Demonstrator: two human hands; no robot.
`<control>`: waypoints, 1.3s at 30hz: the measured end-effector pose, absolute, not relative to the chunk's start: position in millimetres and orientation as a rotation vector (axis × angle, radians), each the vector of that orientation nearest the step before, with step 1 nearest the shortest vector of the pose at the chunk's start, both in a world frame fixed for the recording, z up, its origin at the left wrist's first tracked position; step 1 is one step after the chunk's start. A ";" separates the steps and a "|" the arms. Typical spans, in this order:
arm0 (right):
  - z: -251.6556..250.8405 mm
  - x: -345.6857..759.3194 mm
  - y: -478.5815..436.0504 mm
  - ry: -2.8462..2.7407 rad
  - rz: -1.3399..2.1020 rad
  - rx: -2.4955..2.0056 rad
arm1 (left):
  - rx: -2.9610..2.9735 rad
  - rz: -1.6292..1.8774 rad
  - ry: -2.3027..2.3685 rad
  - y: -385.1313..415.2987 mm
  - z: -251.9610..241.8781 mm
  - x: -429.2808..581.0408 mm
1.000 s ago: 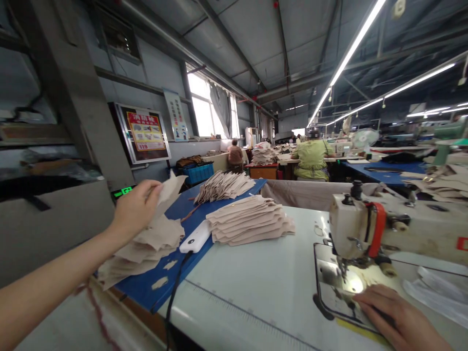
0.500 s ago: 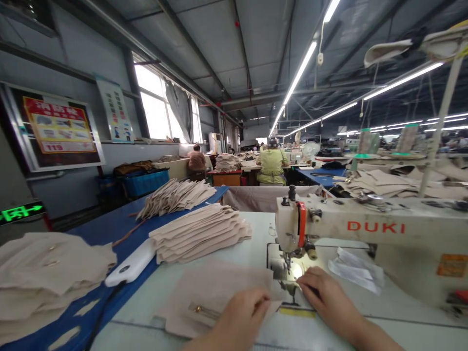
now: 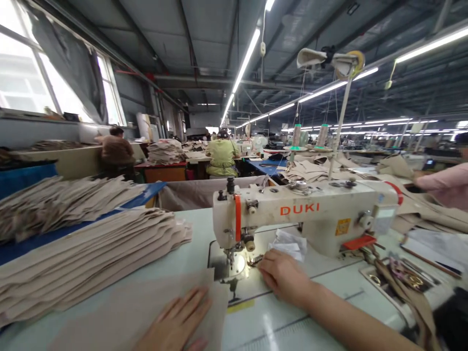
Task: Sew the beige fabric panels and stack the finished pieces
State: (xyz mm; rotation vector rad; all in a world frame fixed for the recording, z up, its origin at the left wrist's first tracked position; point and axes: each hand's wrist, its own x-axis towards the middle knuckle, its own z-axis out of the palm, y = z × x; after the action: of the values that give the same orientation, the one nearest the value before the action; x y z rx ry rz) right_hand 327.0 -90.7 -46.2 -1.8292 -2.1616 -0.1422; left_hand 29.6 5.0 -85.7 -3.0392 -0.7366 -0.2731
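1. Since half a second ago my left hand (image 3: 179, 317) has gone from pinching the edge of the beige fabric panel (image 3: 124, 309) to lying palm-down on top of it.
2. That panel lies flat on the pale surface (image 3: 199, 243), its far right corner at the near left of the needle plate (image 3: 219, 258) and short of the presser foot (image 3: 231, 261). I judge from this that the cloth is now being steadied beside the stitching spot rather than carried.
3. Left fingers are stretched long and nearly side by side, thumb apart, resting on the cloth with nothing gripped.
4. My right hand (image 3: 287, 280) has shifted off the lit patch to just right of it. Its fingers curl down at a small metal piece (image 3: 255, 261); the tips are hidden, so I cannot tell whether they pinch it. The wrist sits low, the forearm slanting in from the lower right.
5. Around my hands stand the sewing machine (image 3: 274, 209), white scraps (image 3: 290, 243) behind my right hand, and a thick stack of cut pieces (image 3: 95, 256) beyond the panel, on the left.
6. With the view swung right, a tan strap (image 3: 427, 317) and another person's pink sleeve (image 3: 444, 180) have come into sight.
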 end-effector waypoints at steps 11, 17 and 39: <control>-38.8 406.7 -95.0 -1.723 -0.087 -2.352 | -3.016 -0.096 -1.051 7.9 -68.3 79.2; -37.2 406.0 -91.7 -1.692 -0.068 -2.370 | -2.995 -0.106 -1.089 8.5 -71.7 75.2; -18.2 278.4 -97.4 -1.966 0.343 -1.836 | -2.597 -1.044 -0.148 -16.1 -63.5 70.3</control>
State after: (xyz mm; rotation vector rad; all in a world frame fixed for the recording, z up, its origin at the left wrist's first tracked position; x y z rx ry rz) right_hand 278.4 -97.4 -18.2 -1.8361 -1.9659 0.3428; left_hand 70.3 -16.1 -63.5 -2.5974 -0.1481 -1.0445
